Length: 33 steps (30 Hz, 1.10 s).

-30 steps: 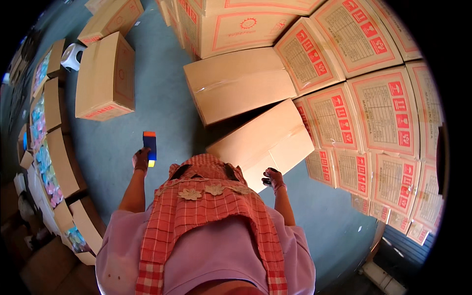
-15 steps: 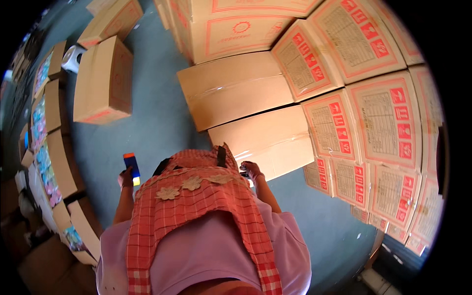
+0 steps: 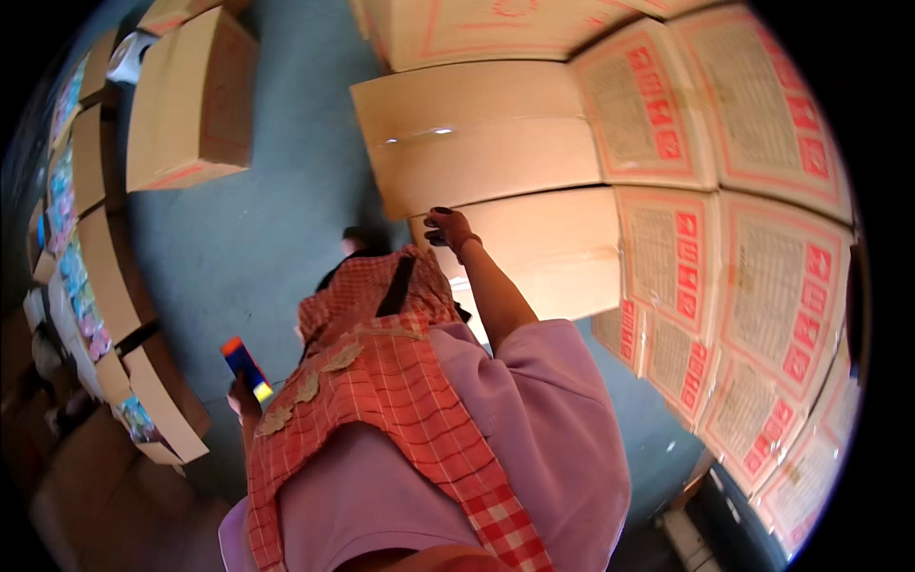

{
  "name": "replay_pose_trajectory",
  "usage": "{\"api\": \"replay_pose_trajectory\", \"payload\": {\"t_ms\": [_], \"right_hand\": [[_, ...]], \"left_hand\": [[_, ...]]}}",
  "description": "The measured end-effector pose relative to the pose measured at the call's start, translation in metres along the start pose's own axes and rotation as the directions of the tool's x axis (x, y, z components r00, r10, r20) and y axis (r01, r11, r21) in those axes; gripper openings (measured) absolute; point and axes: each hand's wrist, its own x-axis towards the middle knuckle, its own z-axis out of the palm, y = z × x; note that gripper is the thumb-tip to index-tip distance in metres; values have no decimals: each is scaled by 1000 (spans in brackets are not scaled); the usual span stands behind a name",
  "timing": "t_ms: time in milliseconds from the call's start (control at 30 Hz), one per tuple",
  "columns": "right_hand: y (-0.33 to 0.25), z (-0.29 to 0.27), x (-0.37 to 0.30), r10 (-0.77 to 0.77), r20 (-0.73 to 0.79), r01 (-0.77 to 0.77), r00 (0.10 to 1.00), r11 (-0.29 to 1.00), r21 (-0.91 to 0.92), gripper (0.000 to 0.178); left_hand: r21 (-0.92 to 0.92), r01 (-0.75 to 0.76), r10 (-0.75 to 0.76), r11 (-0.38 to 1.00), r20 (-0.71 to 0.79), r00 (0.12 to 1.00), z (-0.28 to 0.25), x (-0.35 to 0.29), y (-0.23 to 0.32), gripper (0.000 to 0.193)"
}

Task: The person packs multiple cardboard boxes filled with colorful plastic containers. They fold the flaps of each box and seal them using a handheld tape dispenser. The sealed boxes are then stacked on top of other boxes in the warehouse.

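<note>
My left hand (image 3: 244,398), low at the left, is closed around a dark blue oblong item (image 3: 245,368) with an orange-red top and a yellow lower end. Its exact kind does not show. My right hand (image 3: 450,230) reaches forward over the far left corner of a closed cardboard carton (image 3: 543,257). The fingers of that hand are curled and look dark; anything inside them is too small to make out. Whether they touch the carton is unclear. Against the carton's far side lies another closed carton (image 3: 486,133) with shiny tape along its top.
Red-printed cartons (image 3: 782,286) are stacked along the right. A lone carton (image 3: 181,105) stands on the grey-green floor (image 3: 295,143) at far left, beside a white object (image 3: 130,59). Open cartons (image 3: 112,272) filled with colourful packs line the left edge.
My right hand has moved forward from beside my apron to over the carton's corner. My left hand has come lower with the blue item, now more tilted. My body has turned left.
</note>
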Motion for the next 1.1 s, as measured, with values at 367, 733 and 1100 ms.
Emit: {"api": "replay_pose_trajectory", "payload": {"t_ms": [367, 733, 1100], "right_hand": [[82, -55, 31, 100, -377, -131, 921, 990, -57, 33], [136, -237, 14, -314, -845, -445, 433, 741, -503, 65], [106, -181, 18, -462, -543, -46, 701, 731, -680, 56]], "left_hand": [[461, -246, 114, 853, 295, 949, 69, 4, -142, 24], [-377, 234, -61, 896, 417, 907, 25, 67, 69, 23], [-344, 288, -109, 894, 457, 883, 26, 34, 79, 37]]}}
